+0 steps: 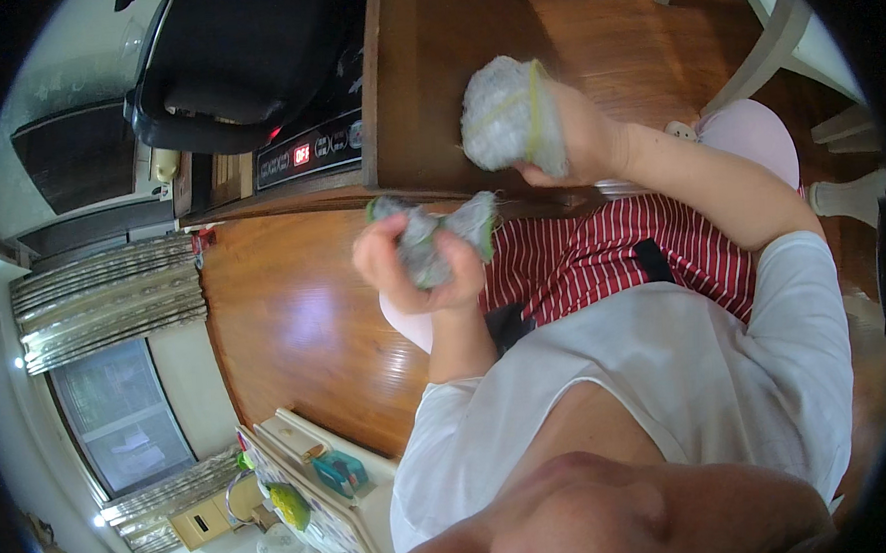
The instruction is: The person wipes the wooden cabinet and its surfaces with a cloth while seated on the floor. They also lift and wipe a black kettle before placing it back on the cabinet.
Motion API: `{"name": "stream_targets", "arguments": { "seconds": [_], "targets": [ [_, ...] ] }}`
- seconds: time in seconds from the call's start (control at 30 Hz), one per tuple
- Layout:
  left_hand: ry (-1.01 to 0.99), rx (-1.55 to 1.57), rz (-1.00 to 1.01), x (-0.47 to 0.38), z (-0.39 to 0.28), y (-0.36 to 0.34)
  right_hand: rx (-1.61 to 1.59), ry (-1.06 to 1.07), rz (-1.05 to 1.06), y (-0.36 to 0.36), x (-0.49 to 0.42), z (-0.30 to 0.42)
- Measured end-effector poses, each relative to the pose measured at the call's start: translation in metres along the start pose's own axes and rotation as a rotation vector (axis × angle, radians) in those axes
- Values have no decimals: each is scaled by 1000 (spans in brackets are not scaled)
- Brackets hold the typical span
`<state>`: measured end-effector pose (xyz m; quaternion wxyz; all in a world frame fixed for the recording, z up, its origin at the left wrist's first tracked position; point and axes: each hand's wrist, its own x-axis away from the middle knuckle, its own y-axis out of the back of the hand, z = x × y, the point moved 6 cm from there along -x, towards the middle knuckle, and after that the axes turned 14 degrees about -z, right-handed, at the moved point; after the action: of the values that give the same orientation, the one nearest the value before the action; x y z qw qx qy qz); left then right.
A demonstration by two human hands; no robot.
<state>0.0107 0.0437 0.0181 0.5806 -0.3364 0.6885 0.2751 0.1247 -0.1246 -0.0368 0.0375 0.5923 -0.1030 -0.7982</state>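
My left hand (424,274) grips a bunched grey mesh cloth (423,251) with green edging, pinched between thumb and fingers. To the right and farther out, my right hand (582,138) has hold of a second grey fuzzy mesh cloth (506,115) with yellow edging. That cloth covers most of its fingers; whether they are inside it I cannot tell. The two cloths are apart. Both hands are in the air in front of my red-and-white striped clothing (607,245), beside a brown wooden cabinet (433,97).
A black cooktop panel (312,152) with a lit red display is set into the cabinet. Over it stands black cookware or an appliance (251,54). White chairs (762,57) are at the upper right. A shelf unit (311,486) stands on the wooden floor (301,299) at lower left.
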Motion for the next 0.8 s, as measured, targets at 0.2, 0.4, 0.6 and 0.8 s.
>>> {"name": "stream_targets", "arguments": {
  "seconds": [0.2,0.4,0.6,0.8],
  "targets": [
    [44,-97,136,-6,-4,-16,-127,-199,-183,13,-44,8],
    [13,-121,156,-11,-9,-19,-298,-278,-161,-5,-21,36],
    [49,-75,260,-14,-5,-21,-142,-283,0,-13,27,8],
    [84,-59,287,-14,-4,-21,-54,-71,-99,0,-22,10]
  ]
}}
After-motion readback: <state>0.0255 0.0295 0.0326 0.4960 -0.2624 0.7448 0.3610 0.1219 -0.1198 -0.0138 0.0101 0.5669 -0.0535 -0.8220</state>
